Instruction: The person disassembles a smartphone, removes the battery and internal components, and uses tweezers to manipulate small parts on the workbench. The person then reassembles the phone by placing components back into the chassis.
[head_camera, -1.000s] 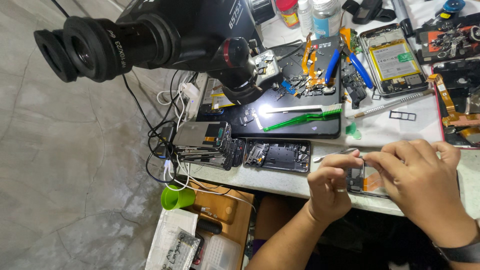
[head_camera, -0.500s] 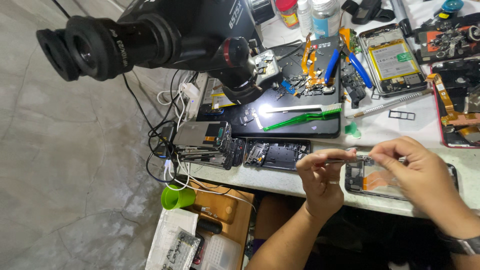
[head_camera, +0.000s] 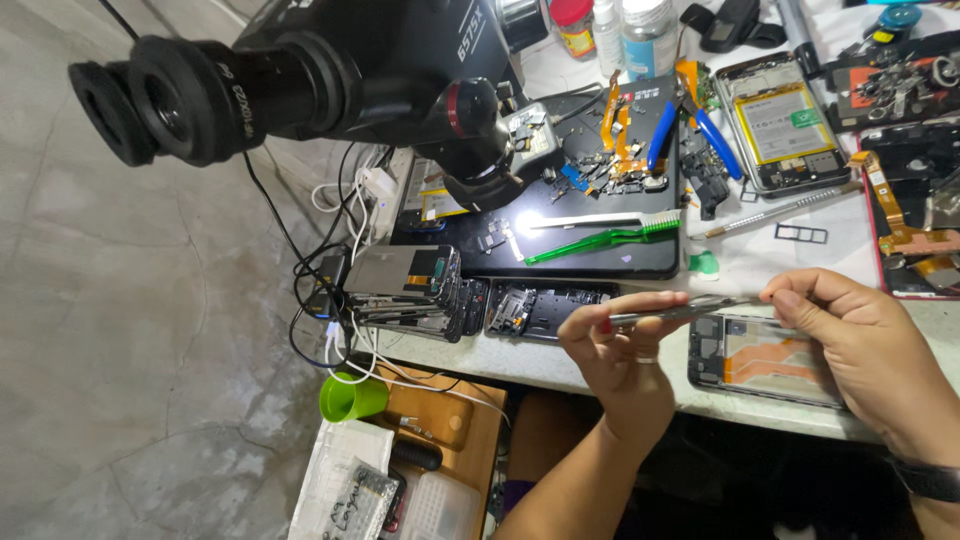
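Thin metal tweezers (head_camera: 680, 312) at lower centre-right of the frame, long axis near level, pinched between left hand (head_camera: 618, 352) and right hand (head_camera: 850, 340); fingers closed on each end. Opened phone (head_camera: 765, 362) just below on the worktop (head_camera: 480, 352).

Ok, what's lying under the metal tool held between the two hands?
Under the thin metal tool, pinched by the left hand and right hand, lies an opened phone on the white bench. Its right end is covered by the right hand.

Left hand (head_camera: 620, 355), right hand (head_camera: 855, 340): fingers pinched.
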